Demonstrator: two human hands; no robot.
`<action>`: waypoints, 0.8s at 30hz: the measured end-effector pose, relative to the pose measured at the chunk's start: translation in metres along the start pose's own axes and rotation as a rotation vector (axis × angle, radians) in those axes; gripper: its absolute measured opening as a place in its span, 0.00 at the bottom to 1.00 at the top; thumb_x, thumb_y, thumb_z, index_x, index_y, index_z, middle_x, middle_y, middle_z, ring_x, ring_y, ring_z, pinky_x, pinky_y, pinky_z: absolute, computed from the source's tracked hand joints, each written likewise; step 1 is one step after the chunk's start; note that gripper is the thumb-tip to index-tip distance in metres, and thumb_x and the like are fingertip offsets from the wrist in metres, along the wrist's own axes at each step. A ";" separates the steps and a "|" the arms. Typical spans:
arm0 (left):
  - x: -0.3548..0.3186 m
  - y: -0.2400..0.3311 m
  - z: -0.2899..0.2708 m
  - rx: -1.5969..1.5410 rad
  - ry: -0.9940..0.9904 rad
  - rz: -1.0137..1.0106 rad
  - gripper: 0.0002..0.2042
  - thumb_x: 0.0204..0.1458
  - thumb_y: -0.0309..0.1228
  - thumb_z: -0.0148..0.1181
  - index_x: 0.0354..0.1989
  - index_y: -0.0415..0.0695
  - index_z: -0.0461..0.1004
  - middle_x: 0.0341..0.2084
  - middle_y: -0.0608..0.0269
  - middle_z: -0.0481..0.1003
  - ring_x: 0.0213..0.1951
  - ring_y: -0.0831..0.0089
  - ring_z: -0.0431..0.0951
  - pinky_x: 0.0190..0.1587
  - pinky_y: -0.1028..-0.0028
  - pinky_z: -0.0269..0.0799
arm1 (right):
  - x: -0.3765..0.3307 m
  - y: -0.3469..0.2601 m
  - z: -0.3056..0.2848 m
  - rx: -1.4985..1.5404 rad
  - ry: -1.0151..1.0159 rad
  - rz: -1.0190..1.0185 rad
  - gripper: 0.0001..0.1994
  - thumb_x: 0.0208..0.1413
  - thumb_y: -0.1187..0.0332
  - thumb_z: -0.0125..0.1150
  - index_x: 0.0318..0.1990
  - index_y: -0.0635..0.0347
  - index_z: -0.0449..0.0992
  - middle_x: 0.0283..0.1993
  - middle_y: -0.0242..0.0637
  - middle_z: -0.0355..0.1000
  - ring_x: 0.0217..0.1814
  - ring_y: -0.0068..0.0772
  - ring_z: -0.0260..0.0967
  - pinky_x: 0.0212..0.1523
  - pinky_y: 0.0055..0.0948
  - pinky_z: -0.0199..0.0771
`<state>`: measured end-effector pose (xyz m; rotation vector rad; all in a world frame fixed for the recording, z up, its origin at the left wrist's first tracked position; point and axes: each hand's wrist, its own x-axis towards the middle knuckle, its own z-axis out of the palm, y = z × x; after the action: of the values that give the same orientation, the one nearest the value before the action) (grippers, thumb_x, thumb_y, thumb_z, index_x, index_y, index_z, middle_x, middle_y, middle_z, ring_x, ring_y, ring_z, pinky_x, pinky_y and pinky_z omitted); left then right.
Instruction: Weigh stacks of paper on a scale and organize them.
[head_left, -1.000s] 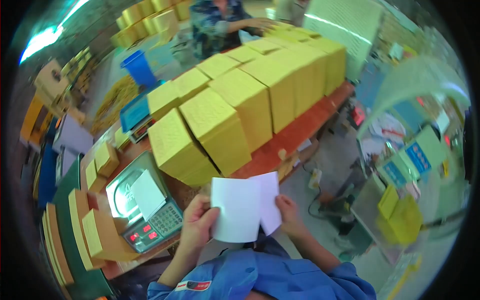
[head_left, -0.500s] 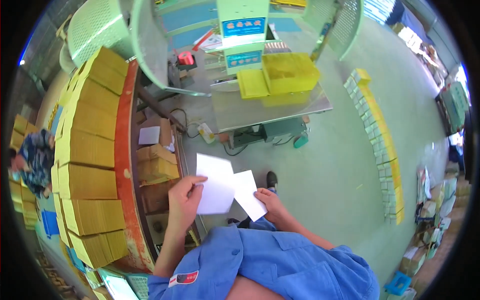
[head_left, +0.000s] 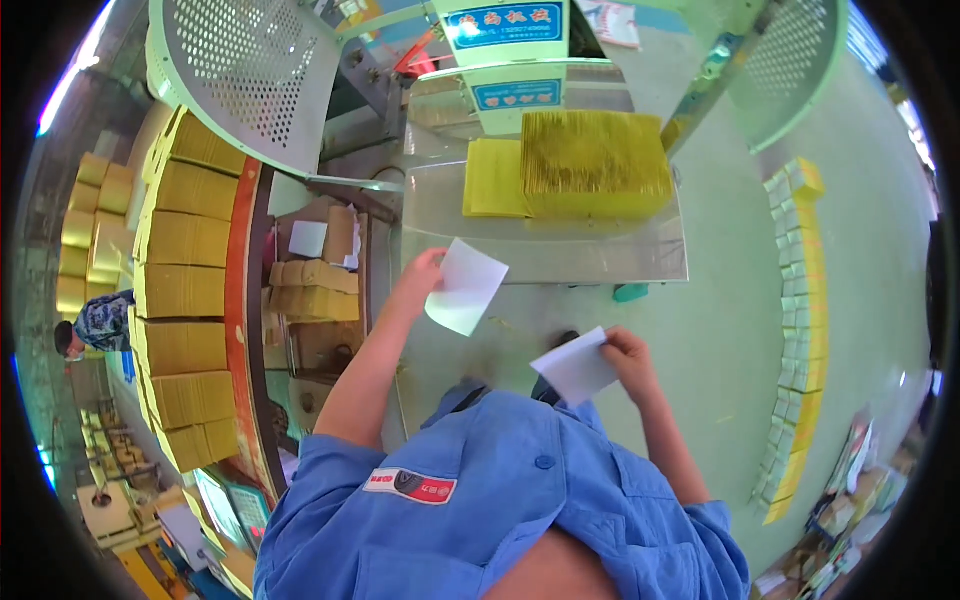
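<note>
My left hand (head_left: 425,278) grips a white sheet of paper (head_left: 468,287) by its left edge, fingers closed on it. Another white sheet (head_left: 577,368) is pinched in my right hand (head_left: 627,358), lower and to the right. The two sheets are apart, both held up in front of my body. Beyond them stands a metal machine table (head_left: 560,262). On it a long yellow stack (head_left: 598,165) of flat, paper-like pieces stands on edge, with a flat yellow piece (head_left: 495,178) at its left end.
On my left, yellow stacks (head_left: 185,293) line a red-edged bench (head_left: 238,270); a shelf below holds a cardboard bundle (head_left: 315,290). Perforated guards (head_left: 245,80) flank the machine. A row of yellow-and-white bundles (head_left: 800,320) lies on the right floor. Another person (head_left: 103,322) is at far left.
My hands have moved apart, the left one up and forward, the right one to the right. The sheets that overlapped are now separate. The machine table appears closer.
</note>
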<state>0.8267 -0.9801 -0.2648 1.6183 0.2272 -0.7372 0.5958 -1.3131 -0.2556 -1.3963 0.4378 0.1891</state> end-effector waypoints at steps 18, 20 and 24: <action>0.195 0.083 -0.002 0.373 -0.011 0.215 0.28 0.47 0.24 0.53 0.60 0.33 0.62 0.49 0.50 0.73 0.40 0.69 0.78 0.42 0.73 0.73 | 0.089 -0.023 0.059 -0.048 0.061 0.109 0.07 0.48 0.77 0.49 0.33 0.65 0.74 0.29 0.28 0.71 0.32 0.18 0.65 0.34 0.20 0.65; 0.204 0.086 -0.009 0.302 -0.120 0.174 0.27 0.47 0.24 0.53 0.59 0.33 0.63 0.48 0.51 0.74 0.39 0.70 0.78 0.41 0.73 0.73 | 0.095 -0.026 0.074 -0.013 0.054 0.115 0.07 0.49 0.77 0.49 0.34 0.64 0.74 0.28 0.27 0.70 0.32 0.17 0.64 0.33 0.20 0.65; 0.187 0.119 0.008 0.098 -0.287 0.007 0.23 0.49 0.27 0.55 0.55 0.32 0.68 0.40 0.54 0.77 0.35 0.70 0.79 0.38 0.74 0.74 | 0.107 -0.042 0.084 0.085 0.121 0.109 0.06 0.49 0.77 0.49 0.33 0.63 0.73 0.27 0.26 0.69 0.30 0.15 0.62 0.31 0.19 0.63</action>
<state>1.0328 -1.0606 -0.2759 1.5826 -0.0219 -0.9764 0.7248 -1.2518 -0.2516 -1.3057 0.6167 0.1732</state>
